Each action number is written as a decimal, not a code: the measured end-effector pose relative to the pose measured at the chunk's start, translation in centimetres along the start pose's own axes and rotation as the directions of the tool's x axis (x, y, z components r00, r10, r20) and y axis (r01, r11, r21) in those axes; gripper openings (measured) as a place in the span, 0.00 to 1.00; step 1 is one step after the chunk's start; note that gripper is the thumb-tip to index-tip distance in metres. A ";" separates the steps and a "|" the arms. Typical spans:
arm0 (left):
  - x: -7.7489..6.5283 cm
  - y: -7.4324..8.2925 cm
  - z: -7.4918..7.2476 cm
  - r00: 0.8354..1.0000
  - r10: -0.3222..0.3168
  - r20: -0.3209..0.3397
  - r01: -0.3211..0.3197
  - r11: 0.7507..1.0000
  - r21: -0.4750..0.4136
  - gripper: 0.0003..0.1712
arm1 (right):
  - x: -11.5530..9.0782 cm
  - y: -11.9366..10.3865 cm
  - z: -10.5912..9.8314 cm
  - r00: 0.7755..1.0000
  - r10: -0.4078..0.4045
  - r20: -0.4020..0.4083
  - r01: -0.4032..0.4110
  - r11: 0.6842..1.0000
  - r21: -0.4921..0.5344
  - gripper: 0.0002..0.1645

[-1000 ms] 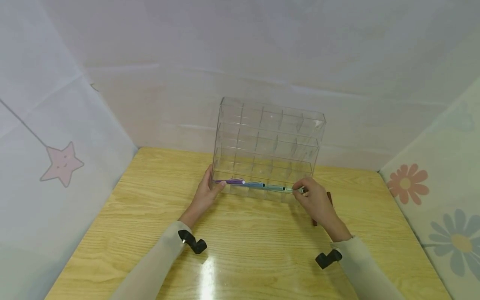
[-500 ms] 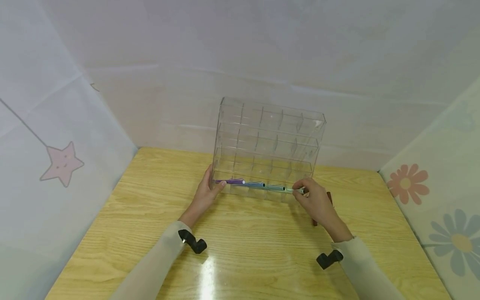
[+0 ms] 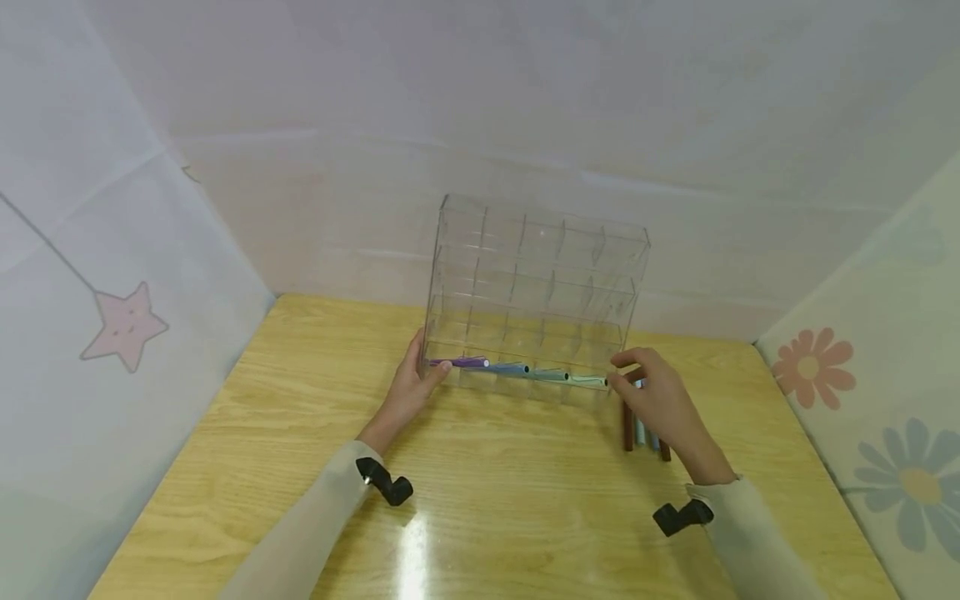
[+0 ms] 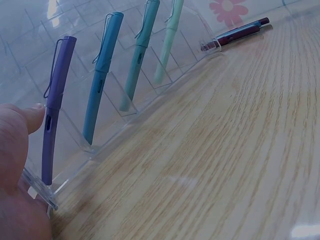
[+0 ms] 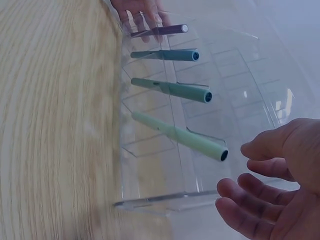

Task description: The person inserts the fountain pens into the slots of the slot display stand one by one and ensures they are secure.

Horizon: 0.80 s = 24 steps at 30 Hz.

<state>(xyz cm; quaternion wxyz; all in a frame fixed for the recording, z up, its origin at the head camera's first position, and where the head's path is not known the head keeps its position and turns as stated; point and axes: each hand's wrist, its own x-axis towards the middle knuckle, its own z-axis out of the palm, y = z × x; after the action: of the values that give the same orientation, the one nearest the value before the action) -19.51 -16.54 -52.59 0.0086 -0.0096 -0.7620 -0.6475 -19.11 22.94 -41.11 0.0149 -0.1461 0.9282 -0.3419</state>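
A clear plastic pen display rack (image 3: 525, 287) with tiered, divided compartments stands on the table. My left hand (image 3: 411, 382) grips its lower left corner, thumb at the front beside the purple pen (image 4: 54, 110). Along the bottom row, one per compartment, lean that pen, a blue pen (image 4: 102, 77), a teal pen (image 4: 140, 56) and a pale green pen (image 5: 180, 135). My right hand (image 3: 660, 404) is off the rack's right end, fingers loosely bent and holding nothing. In the right wrist view its fingertips are a short gap from the pale green pen's end.
Under and beside my right hand, several pens lie on the wooden table (image 3: 480, 500), among them a dark red pen (image 3: 628, 427) and a light blue one (image 3: 640, 429). A pale fabric wall (image 3: 360, 208) rises behind the rack.
My right hand has let go of the pale green pen and moved right, leaving it in the bottom row. More of the pens on the table now show. My left hand has not moved.
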 end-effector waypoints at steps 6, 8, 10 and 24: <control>0.2 -0.1 0.0 1.000 0.004 0.000 -0.004 1.000 0.012 0.52 | -0.5 1.1 -1.2 0.999 0.042 -0.011 -0.042 0.999 -0.027 0.24; 0.2 -0.2 0.0 1.000 0.004 0.000 -0.004 1.000 0.013 0.52 | -0.7 1.4 -1.6 0.998 0.055 -0.014 -0.056 0.998 -0.037 0.25; 0.3 -0.3 0.0 1.000 -0.001 -0.003 0.001 1.000 0.009 0.52 | -0.8 1.8 -1.9 0.998 0.062 -0.019 -0.063 0.997 -0.044 0.25; 0.3 0.0 0.0 1.000 0.004 0.001 -0.004 1.000 -0.010 0.51 | -1.5 4.7 -3.2 0.989 0.138 -0.057 -0.140 0.990 -0.026 0.26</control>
<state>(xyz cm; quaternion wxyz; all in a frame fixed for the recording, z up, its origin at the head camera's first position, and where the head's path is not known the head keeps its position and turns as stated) -19.77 -16.54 -52.63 0.0092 -0.0116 -0.7587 -0.6513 -19.28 28.80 -41.81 0.0111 -0.0720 0.9411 -0.3301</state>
